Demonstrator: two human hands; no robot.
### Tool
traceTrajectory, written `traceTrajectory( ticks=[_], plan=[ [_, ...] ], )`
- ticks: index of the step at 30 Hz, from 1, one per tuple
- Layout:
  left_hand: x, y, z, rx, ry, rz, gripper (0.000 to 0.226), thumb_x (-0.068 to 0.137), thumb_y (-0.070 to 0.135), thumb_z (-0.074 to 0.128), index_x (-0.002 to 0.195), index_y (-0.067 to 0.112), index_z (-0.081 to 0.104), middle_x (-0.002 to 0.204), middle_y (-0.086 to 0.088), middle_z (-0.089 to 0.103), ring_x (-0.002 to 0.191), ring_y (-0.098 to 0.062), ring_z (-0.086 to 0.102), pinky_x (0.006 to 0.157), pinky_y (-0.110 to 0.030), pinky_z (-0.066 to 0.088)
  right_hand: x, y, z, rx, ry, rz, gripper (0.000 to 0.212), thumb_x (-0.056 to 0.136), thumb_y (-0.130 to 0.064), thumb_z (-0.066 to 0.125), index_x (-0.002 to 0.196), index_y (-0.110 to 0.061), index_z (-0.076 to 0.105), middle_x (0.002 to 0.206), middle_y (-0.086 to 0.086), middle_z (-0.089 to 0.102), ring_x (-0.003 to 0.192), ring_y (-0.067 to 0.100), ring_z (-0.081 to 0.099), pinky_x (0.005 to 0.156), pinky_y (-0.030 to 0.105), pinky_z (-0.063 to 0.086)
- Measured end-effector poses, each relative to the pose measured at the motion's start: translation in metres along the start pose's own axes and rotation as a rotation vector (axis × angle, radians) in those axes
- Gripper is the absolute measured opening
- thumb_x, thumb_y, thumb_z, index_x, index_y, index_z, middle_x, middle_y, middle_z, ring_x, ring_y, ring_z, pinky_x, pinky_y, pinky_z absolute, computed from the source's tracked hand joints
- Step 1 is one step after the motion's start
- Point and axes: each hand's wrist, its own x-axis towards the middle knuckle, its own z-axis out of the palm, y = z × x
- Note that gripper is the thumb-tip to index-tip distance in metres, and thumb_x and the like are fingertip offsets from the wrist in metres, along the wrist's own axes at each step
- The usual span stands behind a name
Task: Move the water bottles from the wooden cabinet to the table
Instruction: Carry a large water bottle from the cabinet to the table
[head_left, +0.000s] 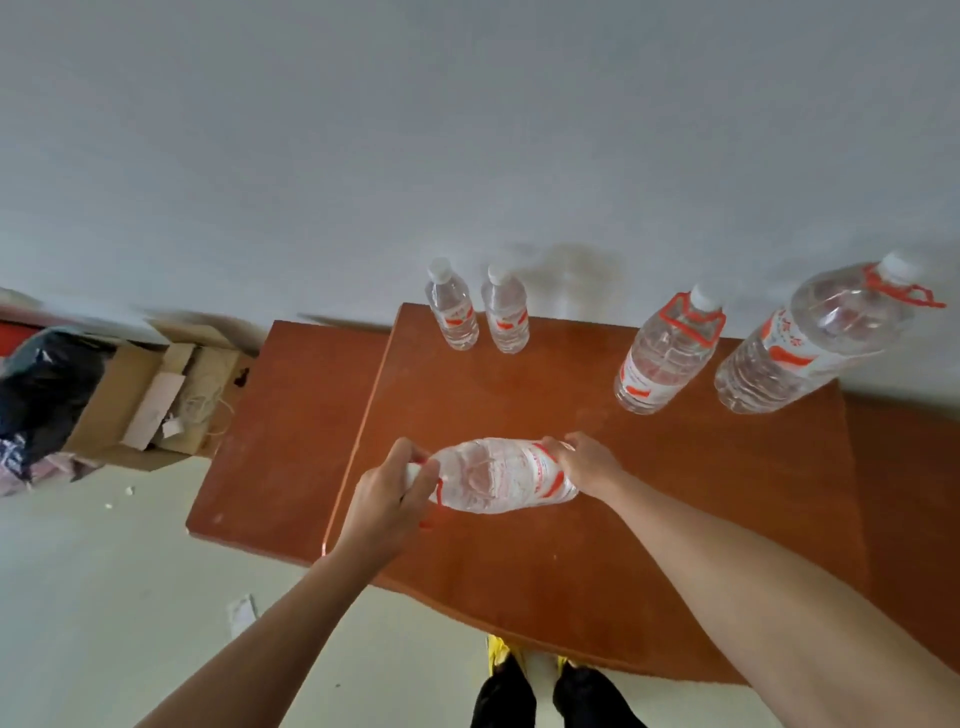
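Both hands are closed on one large water bottle (498, 475), carried on its side above the near part of the desk (649, 519). The left hand (387, 499) wraps the neck and red handle end; the right hand (589, 462) grips the base end. Farther back, toward the wall (467, 130), two small bottles (478, 312) stand side by side, and two more large bottles (748, 348) stand at the far right. Left of the desk, an open cardboard box (145, 395) sits on the floor. I judge this the placing step. The next move calls for swinging the base down, standing the bottle upright on bare wood, clear of the others, before letting go.
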Motion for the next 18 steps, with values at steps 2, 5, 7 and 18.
traceTrajectory(
  ticks=[2, 5, 7, 18],
  plan=[
    [-0.013, -0.014, 0.004, -0.052, 0.059, -0.096, 0.015, 0.099, 0.034, 0.048, 0.097, 0.020, 0.054, 0.078, 0.000, 0.065, 0.061, -0.019, 0.064, 0.056, -0.043, 0.060, 0.010, 0.001, 0.011, 0.025, -0.041, -0.041, 0.072, 0.089, -0.072, 0.036, 0.138, -0.019, 0.044, 0.135, 0.004, 0.057, 0.115, 0.023, 0.060, 0.100, 0.039, 0.048],
    [-0.026, -0.027, 0.016, -0.156, 0.161, -0.255, 0.016, 0.099, 0.027, 0.048, 0.097, 0.017, 0.060, 0.075, -0.005, 0.065, 0.052, -0.014, 0.061, 0.047, -0.032, 0.055, 0.017, 0.001, 0.020, 0.059, -0.033, -0.081, 0.073, 0.087, -0.072, 0.042, 0.137, -0.019, 0.043, 0.122, 0.003, 0.063, 0.101, 0.020, 0.065, 0.089, 0.035, 0.054],
    [-0.030, -0.035, 0.025, -0.203, 0.264, -0.372, 0.024, 0.098, 0.029, 0.049, 0.091, 0.013, 0.065, 0.073, -0.007, 0.065, 0.050, -0.013, 0.060, 0.044, -0.026, 0.050, 0.020, -0.003, 0.025, 0.054, -0.032, -0.092, 0.069, 0.089, -0.067, 0.044, 0.138, -0.019, 0.041, 0.120, 0.003, 0.063, 0.099, 0.020, 0.065, 0.083, 0.032, 0.054],
    [-0.109, -0.062, 0.029, -0.376, 0.438, -0.614, 0.034, 0.095, 0.036, 0.057, 0.078, 0.008, 0.067, 0.059, -0.002, 0.059, 0.049, -0.016, 0.056, 0.047, -0.023, 0.041, -0.033, -0.027, 0.062, -0.321, -0.044, -0.118, 0.059, 0.095, -0.063, 0.036, 0.132, -0.018, 0.046, 0.099, -0.002, 0.058, 0.066, 0.008, 0.053, 0.050, 0.021, 0.035]
  ],
)
